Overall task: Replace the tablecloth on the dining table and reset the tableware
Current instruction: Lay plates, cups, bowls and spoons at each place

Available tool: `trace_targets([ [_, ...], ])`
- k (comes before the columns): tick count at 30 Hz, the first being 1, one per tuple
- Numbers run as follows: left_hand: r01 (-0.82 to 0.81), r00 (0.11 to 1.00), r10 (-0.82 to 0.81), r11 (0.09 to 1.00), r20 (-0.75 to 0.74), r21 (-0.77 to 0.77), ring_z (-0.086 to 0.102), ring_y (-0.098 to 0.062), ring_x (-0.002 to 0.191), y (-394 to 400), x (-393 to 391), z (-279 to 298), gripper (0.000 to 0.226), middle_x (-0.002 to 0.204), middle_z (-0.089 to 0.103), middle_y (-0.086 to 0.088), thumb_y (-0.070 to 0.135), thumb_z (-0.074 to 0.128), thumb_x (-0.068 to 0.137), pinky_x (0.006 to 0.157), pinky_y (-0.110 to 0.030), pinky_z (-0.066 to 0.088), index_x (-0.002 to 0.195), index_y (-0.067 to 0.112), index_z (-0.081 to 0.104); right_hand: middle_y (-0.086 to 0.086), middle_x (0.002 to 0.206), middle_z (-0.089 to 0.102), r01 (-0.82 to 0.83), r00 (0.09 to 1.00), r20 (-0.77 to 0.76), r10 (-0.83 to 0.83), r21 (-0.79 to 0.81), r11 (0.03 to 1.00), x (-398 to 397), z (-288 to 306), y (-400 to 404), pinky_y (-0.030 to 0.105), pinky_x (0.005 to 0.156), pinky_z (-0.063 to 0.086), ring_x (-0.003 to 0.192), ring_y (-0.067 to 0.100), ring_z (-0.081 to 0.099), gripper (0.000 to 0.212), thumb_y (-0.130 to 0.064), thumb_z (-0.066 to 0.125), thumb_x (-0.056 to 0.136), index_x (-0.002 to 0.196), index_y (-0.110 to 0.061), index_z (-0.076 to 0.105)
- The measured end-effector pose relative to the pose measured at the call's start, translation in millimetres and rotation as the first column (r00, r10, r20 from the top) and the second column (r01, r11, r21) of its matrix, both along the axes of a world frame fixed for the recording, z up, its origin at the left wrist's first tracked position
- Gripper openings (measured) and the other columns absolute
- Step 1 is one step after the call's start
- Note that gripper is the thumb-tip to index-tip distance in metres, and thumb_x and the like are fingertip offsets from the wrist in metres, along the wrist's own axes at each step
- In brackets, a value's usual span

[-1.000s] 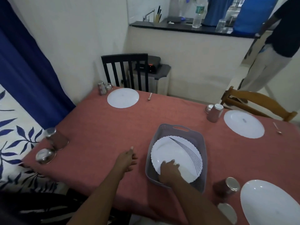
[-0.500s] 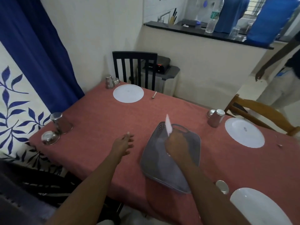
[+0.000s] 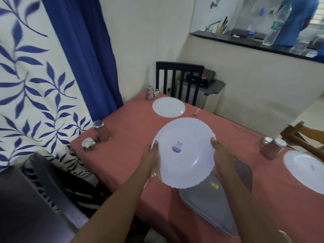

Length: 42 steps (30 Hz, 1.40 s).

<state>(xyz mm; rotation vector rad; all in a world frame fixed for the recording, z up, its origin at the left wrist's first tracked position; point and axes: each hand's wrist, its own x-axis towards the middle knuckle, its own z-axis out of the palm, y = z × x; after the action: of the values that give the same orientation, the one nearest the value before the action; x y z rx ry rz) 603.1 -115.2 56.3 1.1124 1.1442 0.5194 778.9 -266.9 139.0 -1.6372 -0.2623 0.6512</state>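
Over the pink-clothed tabletop (image 3: 133,123), both hands' fingers (image 3: 214,142) clamp opposite rims of the scalloped plate (image 3: 184,151), underside up between them, presumably for steadiness before setting.

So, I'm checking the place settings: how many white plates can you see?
3. A scalloped plate is held above the table by the left hand and right hand; one plate lies by the black chair; another lies at the right edge, cut off. More may be out of frame.

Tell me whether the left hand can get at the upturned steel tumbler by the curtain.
Probably not yet: the left hand holds the scalloped white plate. The path over the cloth to the steel tumbler looks clear.
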Motion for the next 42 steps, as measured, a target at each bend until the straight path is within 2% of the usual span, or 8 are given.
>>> trace_targets([
  [4, -0.184, 0.979, 0.184, 0.983, -0.085, 0.012, 0.055, -0.02, 0.098, 30.1, -39.7, -8.9, 0.05, 0.12, 0.057, -0.002, 0.05, 0.052, 0.096, 0.082, -0.033, 0.041, 0.134, 0.018, 0.052, 0.007, 0.103, 0.075, -0.078, 0.99, -0.122, 0.075, -0.024, 0.997, -27.9, -38.1, 56.3, 0.054, 0.091, 0.057, 0.096, 0.031, 0.072, 0.024, -0.031, 0.055, 0.102, 0.106, -0.013, 0.07],
  [12, -0.386, 0.913, 0.368, 0.919, -0.177, -0.082, 0.052, -0.025, 0.105, 118.9, -111.7, -54.1, 0.06, 0.126, 0.058, -0.005, 0.031, 0.077, 0.084, 0.088, -0.033, 0.037, 0.133, 0.005, 0.054, 0.003, 0.105, 0.07, -0.149, 0.979, -0.161, 0.128, -0.129, 0.98, -95.7, -104.7, 151.4, 0.037, 0.08, 0.055, 0.092, 0.02, 0.066, 0.005, -0.02, 0.064, 0.096, 0.1, -0.023, 0.064],
  [18, -0.303, 0.929, 0.281, 0.951, -0.24, -0.06, 0.055, -0.03, 0.115, 173.7, -142.3, -83.2, 0.073, 0.134, 0.058, -0.005, 0.034, 0.085, 0.071, 0.102, -0.044, 0.043, 0.135, 0.014, 0.055, 0.003, 0.092, 0.073, -0.186, 0.957, -0.257, 0.137, -0.177, 0.967, -118.4, -134.1, 184.8, 0.031, 0.068, 0.053, 0.085, 0.023, 0.07, 0.02, 0.002, 0.063, 0.088, 0.102, -0.01, 0.07],
  [24, -0.179, 0.964, 0.16, 0.981, -0.212, -0.074, 0.062, -0.031, 0.108, 205.1, -155.3, -110.4, 0.065, 0.125, 0.065, -0.006, 0.012, 0.086, 0.07, 0.098, -0.051, 0.05, 0.129, 0.014, 0.061, 0.008, 0.102, 0.075, -0.285, 0.952, -0.191, 0.239, -0.27, 0.92, -120.6, -170.2, 196.6, 0.042, 0.082, 0.058, 0.099, 0.03, 0.071, 0.032, 0.007, 0.066, 0.079, 0.107, -0.008, 0.071],
  [30, -0.172, 0.964, 0.15, 0.981, -0.222, -0.086, 0.056, -0.032, 0.12, 212.3, -164.1, -145.3, 0.098, 0.14, 0.056, -0.004, 0.033, 0.094, 0.053, 0.103, -0.055, 0.046, 0.141, 0.02, 0.051, 0.003, 0.1, 0.076, -0.293, 0.951, -0.198, 0.235, -0.346, 0.891, -124.8, -189.1, 196.7, 0.046, 0.089, 0.058, 0.095, 0.024, 0.072, 0.021, -0.025, 0.074, 0.081, 0.099, -0.014, 0.072],
  [34, -0.118, 0.93, 0.119, 0.993, -0.348, 0.026, 0.054, -0.03, 0.124, 205.9, -160.6, -143.9, 0.088, 0.142, 0.054, -0.005, 0.031, 0.09, 0.066, 0.107, -0.052, 0.043, 0.143, 0.018, 0.05, -0.011, 0.09, 0.074, -0.255, 0.967, -0.11, 0.23, -0.458, 0.852, -118.4, -226.4, 193.5, 0.042, 0.082, 0.06, 0.087, 0.014, 0.071, 0.034, -0.046, 0.07, 0.064, 0.093, -0.028, 0.071],
  [38, -0.128, 0.892, 0.166, 0.985, -0.42, 0.118, 0.053, -0.03, 0.124, 198.4, -151.7, -140.7, 0.072, 0.14, 0.056, -0.007, 0.03, 0.086, 0.073, 0.109, -0.05, 0.04, 0.136, 0.015, 0.056, 0.008, 0.093, 0.072, -0.217, 0.975, -0.064, 0.211, -0.443, 0.87, -138.1, -166.8, 188.2, 0.019, 0.063, 0.049, 0.079, 0.016, 0.064, 0.011, -0.012, 0.063, 0.081, 0.09, -0.009, 0.07],
  [42, -0.066, 0.849, 0.151, 0.981, -0.506, 0.182, 0.051, -0.032, 0.127, 192.4, -146.5, -138.1, 0.067, 0.141, 0.054, -0.009, 0.032, 0.081, 0.079, 0.11, -0.05, 0.037, 0.137, 0.013, 0.054, -0.004, 0.091, 0.068, -0.214, 0.977, -0.07, 0.203, -0.422, 0.881, -140.9, -163.4, 184.7, 0.008, 0.06, 0.042, 0.083, 0.009, 0.064, 0.017, -0.007, 0.062, 0.087, 0.101, -0.01, 0.071],
])
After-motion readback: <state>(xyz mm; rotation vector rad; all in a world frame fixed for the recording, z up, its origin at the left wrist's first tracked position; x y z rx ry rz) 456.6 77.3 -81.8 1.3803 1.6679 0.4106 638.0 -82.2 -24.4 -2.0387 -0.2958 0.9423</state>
